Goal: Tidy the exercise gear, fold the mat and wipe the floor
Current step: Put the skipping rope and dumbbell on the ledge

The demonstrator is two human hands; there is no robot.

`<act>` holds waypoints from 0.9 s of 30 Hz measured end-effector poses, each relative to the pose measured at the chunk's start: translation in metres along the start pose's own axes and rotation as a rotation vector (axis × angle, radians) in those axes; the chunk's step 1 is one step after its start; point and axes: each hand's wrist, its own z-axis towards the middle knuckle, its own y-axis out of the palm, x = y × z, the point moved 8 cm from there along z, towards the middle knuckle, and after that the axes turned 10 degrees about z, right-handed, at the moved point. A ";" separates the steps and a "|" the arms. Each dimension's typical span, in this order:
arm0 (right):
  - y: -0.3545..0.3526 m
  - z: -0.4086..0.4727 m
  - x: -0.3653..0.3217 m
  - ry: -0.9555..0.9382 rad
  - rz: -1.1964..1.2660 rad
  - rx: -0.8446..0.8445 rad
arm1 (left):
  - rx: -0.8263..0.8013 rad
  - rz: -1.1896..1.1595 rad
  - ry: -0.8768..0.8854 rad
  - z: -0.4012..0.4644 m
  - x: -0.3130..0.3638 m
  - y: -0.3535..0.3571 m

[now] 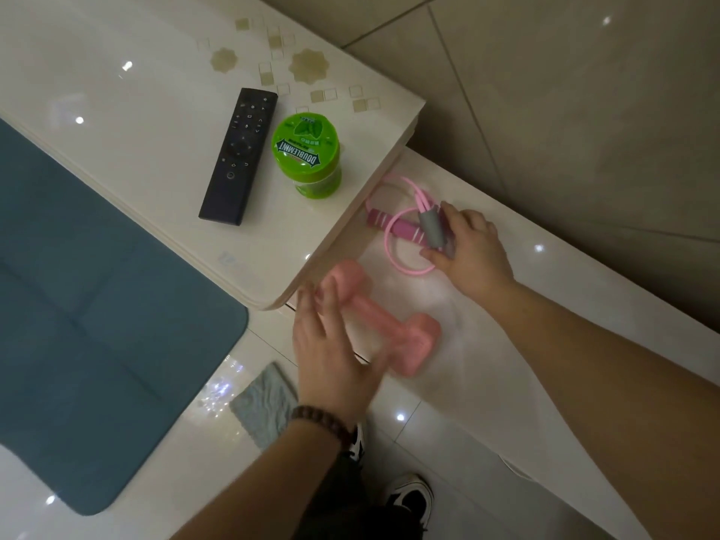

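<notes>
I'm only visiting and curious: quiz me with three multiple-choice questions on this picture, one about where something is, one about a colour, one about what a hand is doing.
1. Where does the green gum jar stand?
A. on the blue mat
B. on the table top, beside the black remote
C. on the lower shelf

2. What colour is the dumbbell?
A. pink
B. black
C. green

3. What is the right hand doing?
A. lying flat on the floor
B. pressing the remote
C. holding the jump rope by its grey handle

Answers:
1 B, the jar stands right of the remote on the table top.
2 A, the dumbbell on the lower shelf is pink all over.
3 C, its fingers curl round the grey handle, with the pink cord looped beside it.
</notes>
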 end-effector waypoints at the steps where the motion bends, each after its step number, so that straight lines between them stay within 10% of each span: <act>1: 0.000 -0.003 0.002 0.006 0.009 -0.010 | -0.021 0.054 0.031 -0.013 0.010 0.007; 6: 0.000 -0.014 0.010 0.040 0.052 -0.057 | -0.185 0.366 0.037 -0.024 0.029 0.053; 27: 0.002 0.014 -0.015 0.030 -0.316 0.128 | 0.024 0.475 0.159 0.002 0.019 0.044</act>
